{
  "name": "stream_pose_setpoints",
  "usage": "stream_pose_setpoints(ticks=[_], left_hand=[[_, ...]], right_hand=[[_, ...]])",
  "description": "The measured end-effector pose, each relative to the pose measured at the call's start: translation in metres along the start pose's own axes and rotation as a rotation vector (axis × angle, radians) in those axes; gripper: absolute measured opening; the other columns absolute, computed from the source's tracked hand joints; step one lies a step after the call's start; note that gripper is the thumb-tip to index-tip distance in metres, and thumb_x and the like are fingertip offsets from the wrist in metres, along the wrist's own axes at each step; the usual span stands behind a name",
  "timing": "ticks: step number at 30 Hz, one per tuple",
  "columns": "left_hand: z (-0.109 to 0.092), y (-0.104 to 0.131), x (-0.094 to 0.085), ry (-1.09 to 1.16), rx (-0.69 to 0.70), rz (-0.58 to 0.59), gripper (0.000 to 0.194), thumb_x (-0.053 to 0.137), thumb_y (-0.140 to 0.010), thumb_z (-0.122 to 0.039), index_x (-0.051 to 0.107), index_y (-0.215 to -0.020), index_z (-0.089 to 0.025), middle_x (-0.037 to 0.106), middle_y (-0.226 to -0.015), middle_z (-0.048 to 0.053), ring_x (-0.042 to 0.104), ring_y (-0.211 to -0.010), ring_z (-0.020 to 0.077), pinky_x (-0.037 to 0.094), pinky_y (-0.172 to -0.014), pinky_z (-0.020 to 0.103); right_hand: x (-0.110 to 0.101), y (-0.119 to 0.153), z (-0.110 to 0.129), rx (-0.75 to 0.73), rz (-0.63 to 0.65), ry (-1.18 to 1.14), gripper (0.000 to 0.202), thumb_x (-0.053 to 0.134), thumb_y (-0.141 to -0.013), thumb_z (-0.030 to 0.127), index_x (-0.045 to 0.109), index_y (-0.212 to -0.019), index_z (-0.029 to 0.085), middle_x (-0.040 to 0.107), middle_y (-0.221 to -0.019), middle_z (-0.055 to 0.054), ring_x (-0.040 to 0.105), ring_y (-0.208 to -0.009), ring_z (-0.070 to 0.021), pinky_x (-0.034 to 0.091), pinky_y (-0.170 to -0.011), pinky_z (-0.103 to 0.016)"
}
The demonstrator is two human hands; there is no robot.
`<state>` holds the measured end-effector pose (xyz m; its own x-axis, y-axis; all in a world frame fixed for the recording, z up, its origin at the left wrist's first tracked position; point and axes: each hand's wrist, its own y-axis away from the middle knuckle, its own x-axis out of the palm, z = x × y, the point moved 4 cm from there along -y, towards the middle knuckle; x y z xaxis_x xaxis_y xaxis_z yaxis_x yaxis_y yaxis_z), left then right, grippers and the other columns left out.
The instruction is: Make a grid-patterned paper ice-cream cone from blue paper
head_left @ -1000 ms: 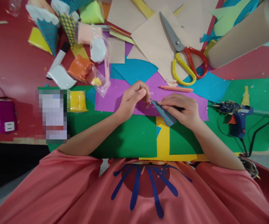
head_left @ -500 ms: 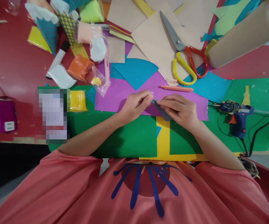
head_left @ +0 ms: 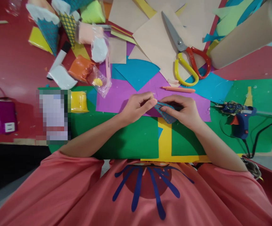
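Between my hands is a blue paper cone [head_left: 167, 115] with a dark crisscross pattern, its narrow tip toward the left. My left hand [head_left: 139, 106] pinches the cone at its tip. My right hand [head_left: 181, 110] is wrapped round the wider part, thumb on the near side and fingers behind, hiding some of it. Both hands are above a purple sheet [head_left: 117, 97]. Just beyond them lies a peach-coloured pen [head_left: 178, 89]. Scissors [head_left: 183, 50] with one yellow and one red handle rest farther back on beige sheets.
A blue glue gun [head_left: 243, 121] with a cable lies at right on a green sheet [head_left: 126, 138]. A thick cardboard tube [head_left: 246, 37] is at far right. Finished-looking paper cones [head_left: 47, 31], clay packets [head_left: 80, 67] and a marker [head_left: 59, 59] are at left, beyond a pixelated rectangle [head_left: 54, 116].
My right hand has turned and its thumb has shifted over the cone, so more of the patterned side shows. The left hand stays at the tip.
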<state>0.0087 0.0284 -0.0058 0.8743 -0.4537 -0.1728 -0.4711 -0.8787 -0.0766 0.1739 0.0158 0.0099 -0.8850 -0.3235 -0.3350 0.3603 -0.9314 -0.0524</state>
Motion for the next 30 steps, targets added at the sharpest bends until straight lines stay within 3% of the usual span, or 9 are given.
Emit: stream_pose_setpoints(ticks=[9, 12, 16, 19, 23, 26, 30], left_hand=[[-0.002, -0.001, 0.003, -0.147, 0.047, 0.061, 0.05, 0.04, -0.097, -0.055, 0.036, -0.062, -0.02, 0.037, -0.051, -0.007, 0.034, -0.046, 0.0062, 0.027, -0.044, 0.022], [-0.002, 0.0, 0.001, -0.163, 0.074, 0.013, 0.048, 0.041, -0.098, -0.052, 0.037, -0.063, -0.02, 0.038, -0.052, -0.007, 0.034, -0.045, 0.006, 0.027, -0.044, 0.022], [-0.001, 0.001, -0.004, -0.18, 0.077, -0.103, 0.046, 0.041, -0.099, -0.05, 0.04, -0.064, -0.02, 0.039, -0.051, -0.006, 0.037, -0.044, 0.0064, 0.027, -0.044, 0.022], [0.001, 0.001, -0.006, -0.155, 0.05, -0.157, 0.046, 0.043, -0.098, -0.052, 0.041, -0.065, -0.02, 0.04, -0.051, -0.007, 0.037, -0.043, 0.0057, 0.028, -0.042, 0.022], [0.003, 0.001, -0.002, -0.005, -0.006, -0.106, 0.042, 0.049, -0.093, -0.057, 0.051, -0.075, -0.02, 0.048, -0.056, -0.007, 0.049, -0.044, 0.0053, 0.038, -0.043, 0.018], [0.005, 0.0, 0.002, 0.081, -0.059, -0.053, 0.038, 0.055, -0.09, -0.057, 0.057, -0.087, -0.019, 0.057, -0.064, -0.005, 0.059, -0.051, 0.0077, 0.047, -0.046, 0.018], [0.005, 0.0, 0.002, 0.014, -0.041, -0.058, 0.033, 0.059, -0.087, -0.052, 0.06, -0.087, -0.018, 0.065, -0.076, -0.001, 0.064, -0.067, 0.0104, 0.052, -0.058, 0.02]], right_hand=[[-0.001, 0.0, -0.002, 0.057, 0.019, -0.036, 0.022, 0.071, -0.082, 0.036, 0.072, -0.096, 0.019, 0.076, -0.095, -0.004, 0.071, -0.087, -0.0179, 0.059, -0.08, -0.033], [-0.003, -0.001, -0.003, 0.073, 0.006, -0.062, 0.027, 0.067, -0.084, 0.043, 0.072, -0.097, 0.02, 0.076, -0.095, -0.004, 0.071, -0.089, -0.0183, 0.058, -0.08, -0.033], [-0.009, -0.003, -0.004, 0.045, -0.053, -0.058, 0.033, 0.061, -0.088, 0.05, 0.072, -0.098, 0.021, 0.075, -0.102, -0.006, 0.067, -0.109, -0.0225, 0.055, -0.093, -0.038], [-0.011, -0.004, -0.006, 0.036, -0.053, -0.033, 0.032, 0.07, -0.081, 0.047, 0.071, -0.1, 0.021, 0.074, -0.107, -0.006, 0.066, -0.112, -0.0236, 0.054, -0.096, -0.039], [-0.009, -0.004, -0.007, 0.033, -0.031, -0.017, 0.027, 0.071, -0.081, 0.04, 0.071, -0.099, 0.02, 0.074, -0.105, -0.005, 0.065, -0.114, -0.0234, 0.055, -0.096, -0.04], [-0.006, -0.002, -0.005, 0.027, -0.016, -0.022, 0.024, 0.071, -0.082, 0.037, 0.071, -0.1, 0.021, 0.075, -0.103, -0.004, 0.065, -0.114, -0.0233, 0.055, -0.096, -0.04], [-0.005, -0.001, -0.004, 0.015, -0.022, -0.027, 0.022, 0.07, -0.082, 0.033, 0.072, -0.1, 0.021, 0.074, -0.104, -0.005, 0.064, -0.115, -0.0238, 0.053, -0.099, -0.041]])
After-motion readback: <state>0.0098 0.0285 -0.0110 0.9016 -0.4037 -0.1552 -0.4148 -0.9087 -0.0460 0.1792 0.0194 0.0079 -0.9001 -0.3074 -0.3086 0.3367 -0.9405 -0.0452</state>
